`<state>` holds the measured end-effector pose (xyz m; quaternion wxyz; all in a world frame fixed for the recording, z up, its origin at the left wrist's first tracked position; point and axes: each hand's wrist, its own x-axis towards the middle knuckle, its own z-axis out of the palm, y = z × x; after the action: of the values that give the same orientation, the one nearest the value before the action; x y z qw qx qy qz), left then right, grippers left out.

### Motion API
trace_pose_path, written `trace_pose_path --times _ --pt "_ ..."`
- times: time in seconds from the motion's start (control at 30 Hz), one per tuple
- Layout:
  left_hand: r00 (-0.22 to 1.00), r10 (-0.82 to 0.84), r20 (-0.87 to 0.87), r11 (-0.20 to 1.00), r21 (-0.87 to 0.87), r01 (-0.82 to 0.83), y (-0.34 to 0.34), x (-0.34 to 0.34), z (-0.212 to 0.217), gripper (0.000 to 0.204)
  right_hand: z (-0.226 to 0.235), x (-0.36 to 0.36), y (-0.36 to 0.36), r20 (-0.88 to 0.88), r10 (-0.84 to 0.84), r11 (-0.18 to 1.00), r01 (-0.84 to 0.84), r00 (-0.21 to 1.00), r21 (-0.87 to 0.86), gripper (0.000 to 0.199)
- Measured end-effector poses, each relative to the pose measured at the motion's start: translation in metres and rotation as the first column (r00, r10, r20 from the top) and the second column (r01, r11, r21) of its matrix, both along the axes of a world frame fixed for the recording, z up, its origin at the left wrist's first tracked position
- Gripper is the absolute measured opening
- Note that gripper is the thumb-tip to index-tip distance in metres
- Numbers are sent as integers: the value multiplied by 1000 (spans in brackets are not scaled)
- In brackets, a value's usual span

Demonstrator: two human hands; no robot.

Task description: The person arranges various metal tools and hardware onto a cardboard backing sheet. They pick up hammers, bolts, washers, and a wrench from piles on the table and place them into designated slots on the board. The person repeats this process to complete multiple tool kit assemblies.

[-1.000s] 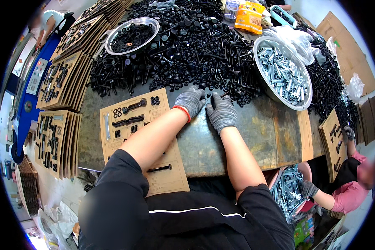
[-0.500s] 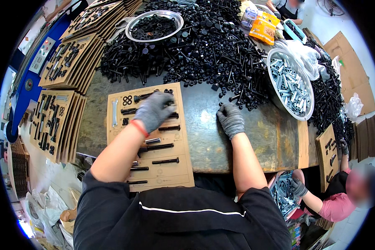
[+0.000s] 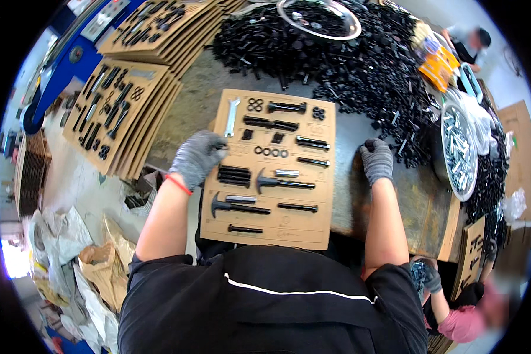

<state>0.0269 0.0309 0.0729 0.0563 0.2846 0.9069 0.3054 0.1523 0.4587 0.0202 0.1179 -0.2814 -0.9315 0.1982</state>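
A brown cardboard sheet (image 3: 304,231) lies before me, bearing fastened hardware: a silver wrench (image 3: 232,118), black bolts (image 3: 234,176), black washers (image 3: 271,152), silver sleeves (image 3: 241,199) and two hook-shaped black pieces (image 3: 218,205). My left hand (image 3: 199,156), in a grey glove with a red band at the wrist, is at the sheet's left edge. Its fingers curl together over printed outlines beside the washer row; anything inside is hidden. Right of the sheet, my gloved right hand (image 3: 376,159) rests closed on the table beside loose black parts. What it may hold cannot be seen.
A large heap of black bolts and nuts (image 3: 366,76) covers the far table, with a metal bowl (image 3: 351,26) on it. Another bowl of silver sleeves (image 3: 459,156) stands right. Filled cardboard sheets (image 3: 115,106) are stacked left. A co-worker (image 3: 463,315) works at lower right.
My left hand has moved from over the sheet's upper part to its left edge, uncovering the washers. The view has shifted, and my right hand stays beside the loose parts.
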Motion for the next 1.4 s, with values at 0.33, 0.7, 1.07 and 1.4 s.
trace_pose_path --times 0.33,0.7,1.07,1.4 --pt "994 -111 -23 984 -143 107 3 -17 -21 20 34 -82 -232 153 745 661 -750 650 -33 19" --pt "995 -96 -14 994 49 97 -2 -13 -22 26 27 -95 -239 208 754 634 -773 623 12 23" --pt "963 268 1 875 418 -244 -39 -10 -83 26 7 -26 23 -91 -205 940 222 975 260 30" --pt "938 343 -60 904 292 -312 -36 -13 -84 20 19 -52 56 348 -218 972 171 912 162 37"
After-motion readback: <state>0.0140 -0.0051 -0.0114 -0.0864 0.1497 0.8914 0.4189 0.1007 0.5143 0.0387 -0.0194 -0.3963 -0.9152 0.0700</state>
